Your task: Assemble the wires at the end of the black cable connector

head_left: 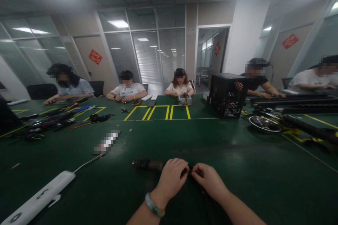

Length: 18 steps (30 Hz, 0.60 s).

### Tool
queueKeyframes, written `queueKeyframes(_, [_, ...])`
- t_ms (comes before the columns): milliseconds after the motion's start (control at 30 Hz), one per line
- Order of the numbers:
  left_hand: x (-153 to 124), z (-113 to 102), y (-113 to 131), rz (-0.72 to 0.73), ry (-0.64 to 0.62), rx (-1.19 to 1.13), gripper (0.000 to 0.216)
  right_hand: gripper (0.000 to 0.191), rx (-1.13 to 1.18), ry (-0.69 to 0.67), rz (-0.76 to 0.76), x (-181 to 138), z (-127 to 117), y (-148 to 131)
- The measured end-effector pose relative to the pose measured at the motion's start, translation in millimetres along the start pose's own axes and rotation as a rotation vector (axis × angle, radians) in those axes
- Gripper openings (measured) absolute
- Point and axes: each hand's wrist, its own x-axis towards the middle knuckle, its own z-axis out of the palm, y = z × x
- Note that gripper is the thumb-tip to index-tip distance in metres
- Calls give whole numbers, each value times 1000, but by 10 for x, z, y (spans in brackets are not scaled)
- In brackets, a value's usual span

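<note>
A dark, rod-shaped tool (149, 165) with a brownish middle and a blunt, shiny tip lies across the green table in front of me. My left hand (173, 174), with a jade-like bangle on its wrist, curls over the tool's right end, its thumb and fingers closed on it. Beside it, my right hand (207, 177) pinches a small dark piece at that same end. What this piece is stays hidden by the fingertips. Below my right hand, a dim dark length runs toward the near edge; its kind cannot be made out.
At near left lies a white power strip (39, 198); a cable runs to a blurred flat object (107, 142). Tangled dark gear (39, 126) lies far left. A black computer case (227, 95), a metal bowl (264, 125) and a wired metal box (184, 100) stand farther off. Several people sit opposite.
</note>
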Motion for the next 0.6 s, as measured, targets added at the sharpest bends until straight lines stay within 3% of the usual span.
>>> queueKeyframes(600, [0,-70,38,33,-4,-10,12,11,-10,-11,5,-11,4,-10])
